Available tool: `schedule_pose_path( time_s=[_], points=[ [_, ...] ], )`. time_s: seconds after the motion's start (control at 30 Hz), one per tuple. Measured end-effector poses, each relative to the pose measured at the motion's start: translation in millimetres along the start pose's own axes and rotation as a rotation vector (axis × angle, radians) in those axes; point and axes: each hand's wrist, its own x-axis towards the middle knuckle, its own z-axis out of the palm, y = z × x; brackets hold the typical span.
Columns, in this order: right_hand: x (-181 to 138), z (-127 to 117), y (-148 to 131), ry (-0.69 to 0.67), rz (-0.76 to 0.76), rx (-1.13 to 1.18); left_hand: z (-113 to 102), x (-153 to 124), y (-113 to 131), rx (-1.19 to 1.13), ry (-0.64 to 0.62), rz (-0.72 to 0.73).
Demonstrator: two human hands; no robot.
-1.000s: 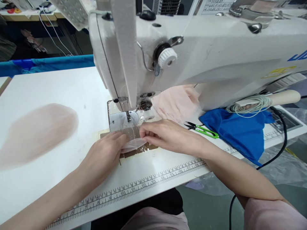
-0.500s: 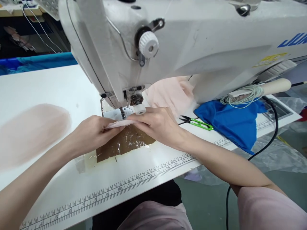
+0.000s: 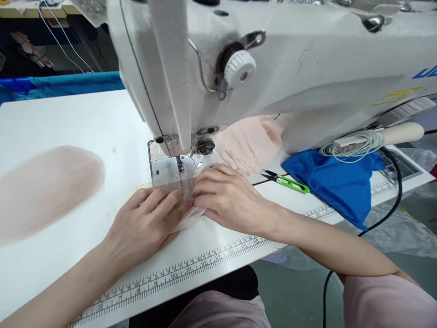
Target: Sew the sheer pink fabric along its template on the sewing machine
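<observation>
A thin, pale pink piece of fabric (image 3: 187, 219) lies between my hands, just in front of the sewing machine's metal needle plate (image 3: 167, 171). My left hand (image 3: 146, 218) is closed on its left part, fingers bent over it. From the right, my right hand (image 3: 228, 196) pinches the same fabric, its fingertips close to those of the left. The presser foot (image 3: 180, 165) stands just beyond my fingers. Much of the fabric is hidden under both hands. Whether it reaches under the foot I cannot tell.
The white sewing machine (image 3: 290, 68) fills the top. Peach fabric (image 3: 251, 143) lies under its arm. Green-handled thread snips (image 3: 290, 182) and a blue cloth (image 3: 334, 182) are at right. A printed ruler (image 3: 191, 269) runs along the table's front edge.
Both hands have moved down and nearer to me with the pink fabric, away from the presser foot. The needle plate now shows more. The camera view has shifted slightly.
</observation>
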Motion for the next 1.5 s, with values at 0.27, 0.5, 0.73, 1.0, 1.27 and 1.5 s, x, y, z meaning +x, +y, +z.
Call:
schedule_pose_path(
  time_s=[0.27, 0.5, 0.73, 1.0, 1.27, 1.5],
  points=[
    [0, 3, 0, 0.052, -0.023, 0.011, -4, -2, 1, -0.025, -0.068, 0.008],
    [2, 7, 4, 0.113, -0.042, -0.008, 0, 0, -6, -0.034, -0.035, -0.011],
    [7, 17, 12, 0.248, -0.037, -0.048, 11, 1, -17, -0.019, -0.044, -0.047],
    [16, 27, 23, 0.275, -0.025, -0.145, 20, 6, -31, 0.019, -0.029, -0.040],
    [18, 32, 24, 0.325, -0.039, -0.239, 17, 10, -27, 0.045, 0.000, -0.109],
    [7, 31, 15, 0.385, -0.152, -0.254, 11, -1, -8, -0.035, 0.003, -0.102]
  ],
)
